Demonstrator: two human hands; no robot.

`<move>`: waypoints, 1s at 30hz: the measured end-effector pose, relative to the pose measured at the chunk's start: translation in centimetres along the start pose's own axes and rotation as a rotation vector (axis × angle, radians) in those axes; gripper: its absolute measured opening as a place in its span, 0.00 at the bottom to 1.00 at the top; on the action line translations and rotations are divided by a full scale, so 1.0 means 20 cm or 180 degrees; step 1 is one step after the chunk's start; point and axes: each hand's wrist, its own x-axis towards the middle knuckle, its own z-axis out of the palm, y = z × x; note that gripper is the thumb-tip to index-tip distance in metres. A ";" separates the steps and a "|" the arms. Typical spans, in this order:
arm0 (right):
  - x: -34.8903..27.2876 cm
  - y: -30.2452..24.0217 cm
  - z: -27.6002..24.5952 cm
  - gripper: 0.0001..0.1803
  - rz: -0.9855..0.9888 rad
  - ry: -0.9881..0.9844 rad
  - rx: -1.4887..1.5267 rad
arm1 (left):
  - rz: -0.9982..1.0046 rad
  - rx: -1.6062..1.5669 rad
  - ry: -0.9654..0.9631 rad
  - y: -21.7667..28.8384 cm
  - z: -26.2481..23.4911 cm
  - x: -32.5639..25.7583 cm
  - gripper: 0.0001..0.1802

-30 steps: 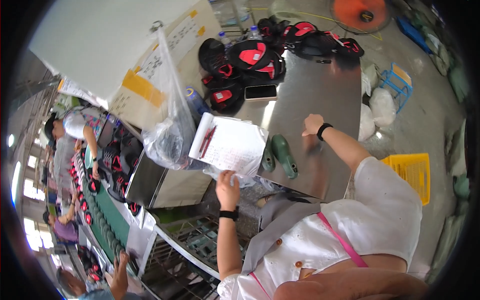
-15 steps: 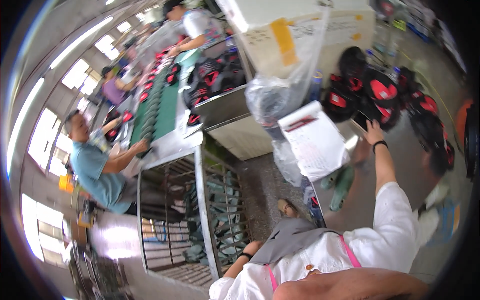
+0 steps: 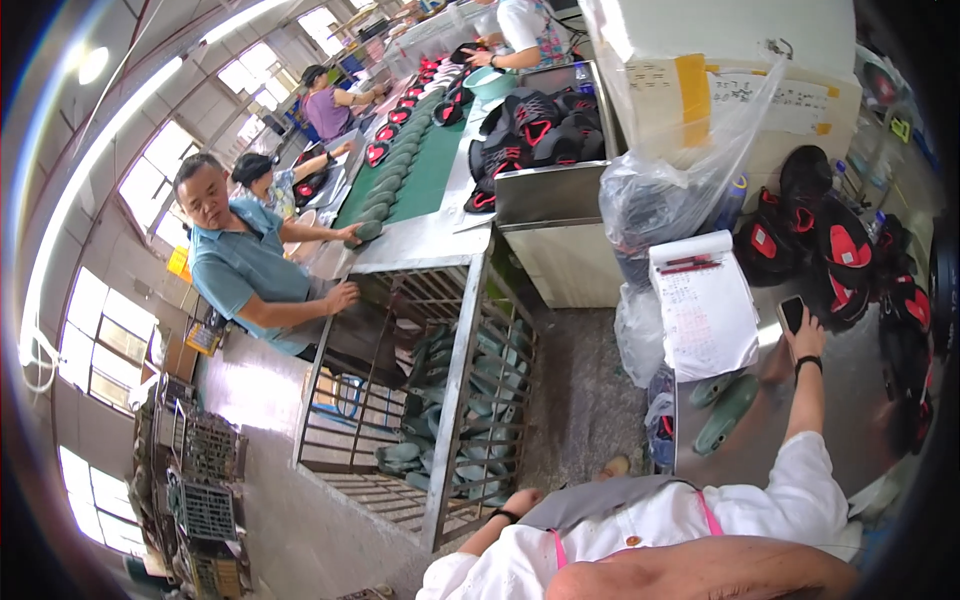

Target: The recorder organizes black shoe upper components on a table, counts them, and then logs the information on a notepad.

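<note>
My right hand (image 3: 808,338) reaches out over the steel table (image 3: 800,450) and closes on the lower end of a black phone (image 3: 791,311). A black band sits on that wrist. My left hand (image 3: 523,498), also with a black wristband, hangs low by my lap at the rack's corner. Its fingers are not clear, and nothing shows in it. Left of the phone lies a white clipboard pad (image 3: 710,320) with red pens at its top. Two green shoe lasts (image 3: 728,408) lie below it.
Black-and-red shoes (image 3: 835,255) are piled on the table's far side, beside a clear plastic bag (image 3: 665,195) and a white machine housing (image 3: 730,70). A metal rack (image 3: 455,370) holds several green lasts. A person in a blue shirt (image 3: 245,270) leans on the green conveyor (image 3: 405,175).
The view swung left toward the rack and conveyor. My right hand moved from the table to the phone. My left hand left the pad and dropped to my lap.
</note>
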 end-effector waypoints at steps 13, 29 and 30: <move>-0.86 0.04 -0.23 0.49 0.1142 -0.0806 0.0317 | -0.0483 -0.0361 0.0470 -0.03 0.22 -0.53 0.17; -1.27 0.42 0.11 0.53 -0.0298 -0.0709 0.1161 | -0.2100 -0.0963 0.0465 -0.24 1.13 -1.45 0.35; -1.29 0.43 0.08 0.52 -0.0272 -0.0771 0.1345 | -0.2094 -0.0948 0.0429 -0.29 1.17 -1.50 0.35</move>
